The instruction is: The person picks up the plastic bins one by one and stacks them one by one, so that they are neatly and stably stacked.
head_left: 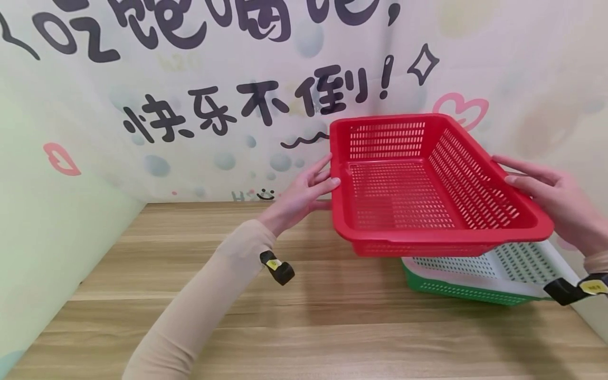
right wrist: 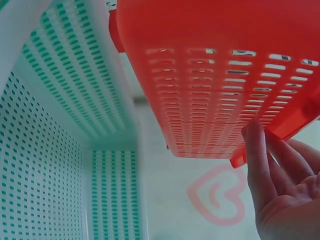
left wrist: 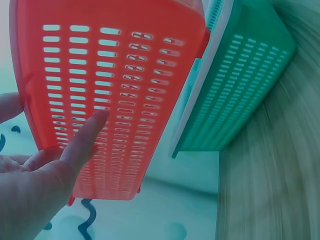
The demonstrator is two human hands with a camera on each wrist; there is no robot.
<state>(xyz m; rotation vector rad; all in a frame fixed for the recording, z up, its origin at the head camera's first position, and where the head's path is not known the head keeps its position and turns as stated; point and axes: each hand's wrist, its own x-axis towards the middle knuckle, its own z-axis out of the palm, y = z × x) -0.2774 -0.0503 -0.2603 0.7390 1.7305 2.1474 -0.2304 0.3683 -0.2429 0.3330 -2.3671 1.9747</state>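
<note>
A red plastic basket [head_left: 442, 236] with slotted sides is held up above the table, its open top tilted toward the head camera. My left hand [head_left: 299, 195] grips its left rim, thumb on top and fingers along the outer wall; the left wrist view shows a finger of that hand [left wrist: 55, 175] against the slots. On the opposite rim, my right hand [head_left: 560, 195] pinches with the thumb above, its other fingers [right wrist: 256, 150] outside the wall. Below and to the right, a white basket [head_left: 503, 269] sits inside a green basket [head_left: 456, 290], partly hidden by the red one.
The wood-grain table [head_left: 285, 316] runs back to a wall [head_left: 190, 174] covered with printed lettering and hearts. A pale green wall [head_left: 28, 237] borders the left side. The nested baskets stand close to the right-hand wall.
</note>
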